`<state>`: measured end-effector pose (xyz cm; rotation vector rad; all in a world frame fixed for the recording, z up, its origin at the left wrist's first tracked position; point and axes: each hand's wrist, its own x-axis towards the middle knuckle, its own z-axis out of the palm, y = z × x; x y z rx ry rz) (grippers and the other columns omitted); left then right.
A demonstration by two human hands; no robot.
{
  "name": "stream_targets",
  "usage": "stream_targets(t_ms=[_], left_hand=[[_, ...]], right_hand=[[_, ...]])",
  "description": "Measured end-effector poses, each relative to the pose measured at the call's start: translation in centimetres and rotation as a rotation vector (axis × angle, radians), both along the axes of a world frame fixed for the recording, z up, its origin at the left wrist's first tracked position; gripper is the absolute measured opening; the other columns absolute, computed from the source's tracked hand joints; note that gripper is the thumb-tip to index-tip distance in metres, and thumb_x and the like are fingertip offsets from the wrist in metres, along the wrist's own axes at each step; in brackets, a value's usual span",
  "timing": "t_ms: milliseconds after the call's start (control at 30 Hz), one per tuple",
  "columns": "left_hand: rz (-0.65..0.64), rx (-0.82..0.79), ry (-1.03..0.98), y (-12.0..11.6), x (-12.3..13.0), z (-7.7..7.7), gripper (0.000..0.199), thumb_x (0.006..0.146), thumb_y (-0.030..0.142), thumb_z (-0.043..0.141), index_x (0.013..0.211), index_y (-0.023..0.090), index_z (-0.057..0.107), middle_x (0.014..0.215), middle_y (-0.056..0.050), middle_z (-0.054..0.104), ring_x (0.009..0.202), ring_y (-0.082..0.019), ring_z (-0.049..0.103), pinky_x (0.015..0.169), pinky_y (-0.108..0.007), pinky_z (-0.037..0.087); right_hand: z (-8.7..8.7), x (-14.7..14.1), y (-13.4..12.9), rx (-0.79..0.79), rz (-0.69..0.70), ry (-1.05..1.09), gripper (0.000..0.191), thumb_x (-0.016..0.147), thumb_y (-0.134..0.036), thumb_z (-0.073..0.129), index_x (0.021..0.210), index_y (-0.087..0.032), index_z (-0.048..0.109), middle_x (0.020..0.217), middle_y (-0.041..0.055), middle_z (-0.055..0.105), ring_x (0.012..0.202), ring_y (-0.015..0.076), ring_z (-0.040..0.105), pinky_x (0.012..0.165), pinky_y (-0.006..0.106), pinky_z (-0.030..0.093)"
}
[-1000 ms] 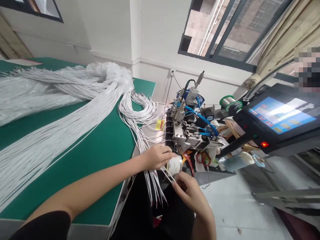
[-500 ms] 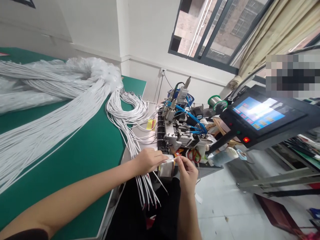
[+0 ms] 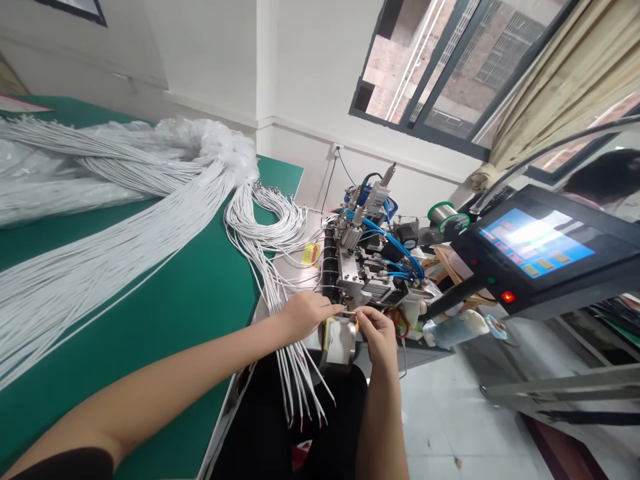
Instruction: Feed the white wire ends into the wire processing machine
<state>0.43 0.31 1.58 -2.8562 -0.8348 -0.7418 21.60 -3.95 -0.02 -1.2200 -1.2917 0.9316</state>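
Observation:
Between my two hands runs the end of a thin white cable (image 3: 349, 313), held level at the near end of a machine (image 3: 357, 267) with blue air tubes. My left hand (image 3: 306, 316) is closed on the cable, its index finger stretched along it. The fingertips of my right hand (image 3: 376, 331) pinch the cable's tip. Under my left wrist hangs a bundle of white cables (image 3: 293, 383), with reddish tips pointing down over my lap. Just below my hands sits a metal cylinder with a white label (image 3: 341, 340).
A green table (image 3: 200, 313) on the left carries many white cables (image 3: 150, 247) and clear plastic wrapping. At the right stands a control screen (image 3: 537, 240) on an arm. A wire spool (image 3: 445, 217) and red scissors (image 3: 399, 323) lie near the machine. Part of another person shows far right.
Both hands have moved slightly up toward the machine with the cable between them. The view has shifted, so the surroundings sit a little further right.

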Motion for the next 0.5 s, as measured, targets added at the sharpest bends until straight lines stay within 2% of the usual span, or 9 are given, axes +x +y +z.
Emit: stream_targets(t_ms=[167, 267, 333, 500], left_hand=[[0.040, 0.029, 0.108, 0.1, 0.2, 0.4, 0.038, 0.087, 0.011, 0.047, 0.121, 0.027, 0.054, 0.082, 0.000, 0.062, 0.076, -0.015, 0.059, 0.066, -0.029, 0.038], [0.077, 0.058, 0.129, 0.2, 0.5, 0.5, 0.038, 0.089, 0.011, 0.045, 0.121, 0.029, 0.055, 0.080, 0.000, 0.060, 0.076, -0.015, 0.057, 0.069, -0.031, 0.035], [0.101, 0.069, 0.143, 0.3, 0.6, 0.4, 0.039, 0.088, 0.010, 0.046, 0.121, 0.030, 0.055, 0.080, -0.001, 0.060, 0.078, -0.016, 0.055, 0.072, -0.032, 0.033], [0.146, 0.071, 0.198, 0.4, 0.9, 0.1, 0.040, 0.088, 0.011, 0.047, 0.123, 0.031, 0.053, 0.084, -0.002, 0.059, 0.083, -0.018, 0.053, 0.076, -0.034, 0.030]], right_hand=[[-0.1, 0.6, 0.9, 0.043, -0.005, -0.338, 0.020, 0.082, -0.036, 0.059, 0.078, -0.016, 0.062, 0.063, -0.0001, 0.056, 0.056, 0.0129, 0.049, 0.053, 0.023, 0.036], [-0.1, 0.6, 1.3, 0.078, -0.033, -0.433, 0.020, 0.083, -0.035, 0.057, 0.075, -0.016, 0.060, 0.061, -0.0015, 0.052, 0.055, 0.0122, 0.044, 0.053, 0.023, 0.033], [-0.2, 0.5, 1.5, 0.074, -0.044, -0.423, 0.022, 0.082, -0.035, 0.057, 0.071, -0.016, 0.059, 0.059, -0.0024, 0.048, 0.055, 0.0119, 0.041, 0.054, 0.023, 0.031], [-1.2, 0.3, 2.4, 0.008, -0.003, -0.224, 0.026, 0.080, -0.038, 0.058, 0.064, -0.017, 0.053, 0.058, -0.0036, 0.042, 0.057, 0.0119, 0.038, 0.055, 0.023, 0.030]])
